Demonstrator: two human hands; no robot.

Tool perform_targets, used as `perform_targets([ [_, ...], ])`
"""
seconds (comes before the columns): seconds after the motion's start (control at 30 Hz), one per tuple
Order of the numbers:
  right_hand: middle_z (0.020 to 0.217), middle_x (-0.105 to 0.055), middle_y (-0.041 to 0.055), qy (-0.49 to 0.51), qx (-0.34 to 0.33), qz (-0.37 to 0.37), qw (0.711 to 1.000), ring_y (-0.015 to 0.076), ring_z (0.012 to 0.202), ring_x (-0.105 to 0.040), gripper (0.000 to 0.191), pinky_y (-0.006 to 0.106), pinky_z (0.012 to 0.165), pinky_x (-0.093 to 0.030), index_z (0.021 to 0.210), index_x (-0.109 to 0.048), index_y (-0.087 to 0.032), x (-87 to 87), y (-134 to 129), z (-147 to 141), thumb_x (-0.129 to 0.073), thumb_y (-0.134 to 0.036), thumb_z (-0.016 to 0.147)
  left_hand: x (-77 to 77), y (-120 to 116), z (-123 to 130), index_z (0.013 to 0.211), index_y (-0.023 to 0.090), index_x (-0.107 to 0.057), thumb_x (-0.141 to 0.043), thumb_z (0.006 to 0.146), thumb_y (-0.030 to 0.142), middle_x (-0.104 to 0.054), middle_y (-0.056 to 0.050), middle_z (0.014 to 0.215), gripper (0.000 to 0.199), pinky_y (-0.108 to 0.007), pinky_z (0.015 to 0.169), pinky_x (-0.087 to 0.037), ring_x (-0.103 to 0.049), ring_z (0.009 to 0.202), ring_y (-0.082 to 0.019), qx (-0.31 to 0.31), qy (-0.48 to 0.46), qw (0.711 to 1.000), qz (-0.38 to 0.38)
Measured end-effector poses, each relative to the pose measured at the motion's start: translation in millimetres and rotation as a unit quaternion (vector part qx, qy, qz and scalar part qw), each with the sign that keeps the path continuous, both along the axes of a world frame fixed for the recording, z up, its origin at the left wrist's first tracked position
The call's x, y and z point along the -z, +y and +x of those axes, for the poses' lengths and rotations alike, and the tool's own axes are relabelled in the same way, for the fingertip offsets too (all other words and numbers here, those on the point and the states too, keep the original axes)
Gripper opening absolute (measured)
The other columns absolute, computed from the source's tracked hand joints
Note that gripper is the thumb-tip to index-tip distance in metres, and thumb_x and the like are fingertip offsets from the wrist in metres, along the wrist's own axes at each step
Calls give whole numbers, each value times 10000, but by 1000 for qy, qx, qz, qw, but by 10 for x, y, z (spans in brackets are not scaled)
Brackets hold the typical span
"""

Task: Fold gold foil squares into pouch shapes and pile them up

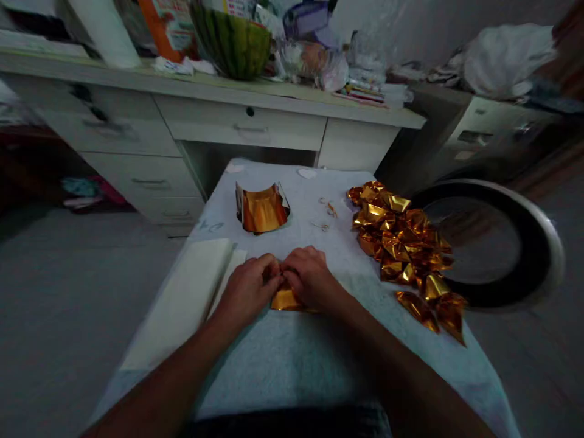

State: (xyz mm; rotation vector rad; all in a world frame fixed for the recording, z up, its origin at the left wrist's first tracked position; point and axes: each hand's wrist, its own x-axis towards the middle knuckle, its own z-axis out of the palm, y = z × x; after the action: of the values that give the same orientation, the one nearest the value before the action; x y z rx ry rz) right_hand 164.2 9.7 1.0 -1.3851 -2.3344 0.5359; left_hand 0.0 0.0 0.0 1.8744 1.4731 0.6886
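Note:
On the cloth-covered table, a shiny gold foil sheet (285,299) lies partly under my hands. My left hand (252,281) pinches its upper edge with thumb and forefinger. Right beside it, my right hand (311,275) is closed on the same foil, its fingertips nearly touching the left ones. What exactly is between the fingertips is hidden. Farther back stands a curved stack of gold foil sheets (264,210). A heap of folded gold foil pieces (401,240) spreads along the right side. Small twisted ties (331,210) lie between the stack and the heap.
White paper sheets (182,295) lie along the left of the table (274,365). Behind is a white counter (292,100) with drawers, bearing a watermelon piece (232,42), an orange package (168,27) and plastic bags. A washing machine (479,140) with its round door open stands at the right.

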Motion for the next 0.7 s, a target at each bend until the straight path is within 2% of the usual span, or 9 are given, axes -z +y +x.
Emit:
perform_targets([
  [0.13,907,-679,36,-8,-1,-27,1000,198,912,-511,127,363,855,-293,900,-695,-180,-65,23,31,-570,-165,919,20,3,18,775,215,-553,-580,785,257,-596,30,695,51,-274,631,-391,-554,658,-150,-4,-45,999,-19],
  [0.23,906,-686,37,-6,5,-31,999,189,899,-514,120,354,853,-298,895,-687,-173,-23,28,32,-570,-156,918,26,9,13,758,213,-578,-566,791,259,-616,11,704,58,-290,644,-396,-564,682,-168,10,-22,1000,-1],
  [0.4,867,-688,24,21,13,-5,1000,182,875,-514,117,350,853,-296,853,-675,-175,101,19,25,-573,-146,905,-4,37,-5,758,201,-650,-507,812,221,-667,-40,771,155,-347,757,-411,-577,803,-216,33,23,998,54],
  [0.7,832,-670,11,62,12,19,998,181,874,-517,66,340,840,-298,841,-651,-180,123,-20,5,-618,-125,830,-12,47,-8,736,194,-664,-505,779,221,-665,-41,747,167,-338,714,-414,-584,778,-220,14,24,999,37],
])
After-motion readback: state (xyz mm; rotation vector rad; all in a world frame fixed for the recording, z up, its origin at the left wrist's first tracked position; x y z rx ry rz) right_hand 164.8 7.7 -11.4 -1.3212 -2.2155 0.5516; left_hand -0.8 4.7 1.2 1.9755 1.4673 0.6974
